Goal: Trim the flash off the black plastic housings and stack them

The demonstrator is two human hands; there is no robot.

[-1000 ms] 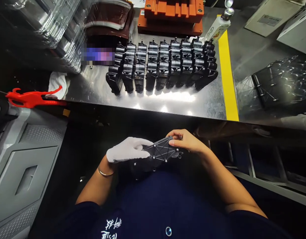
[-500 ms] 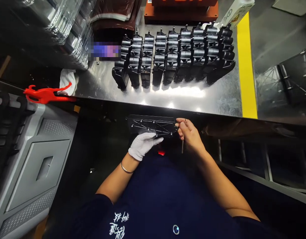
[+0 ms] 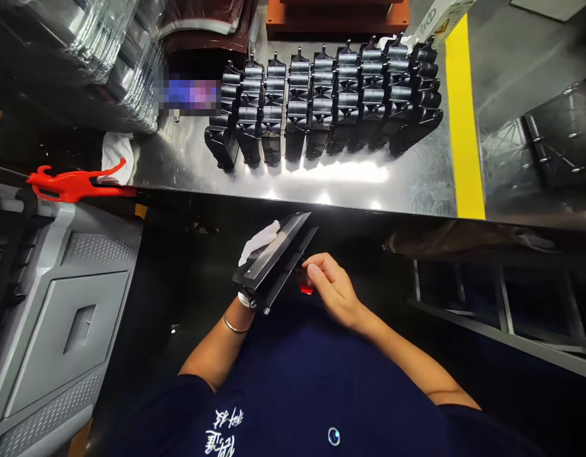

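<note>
- Workpiece in black (image 3: 277, 247) is staying off the bench (image 3: 178, 166), held in the air on its near side, slanting from near left to far right, two long parallel edges showing.
- White-gloved left hand (image 3: 258, 244) is clamping its grip on the workpiece from the left; some fingers are hiding behind it.
- Bare right hand (image 3: 334, 289) is bringing thumb and forefinger close together just beside the right edge; whether that grip is pinching anything, or touching the edge, I cannot tell.
- Good handling, I judge, is depending on a steady gloved hold, with the bare fingertips working lightly and the edge turning toward the eyes.
- Similar-looking black pieces (image 3: 299, 120) are standing in a row on the bench, beyond both hands; knocking them is worth avoiding.
</note>
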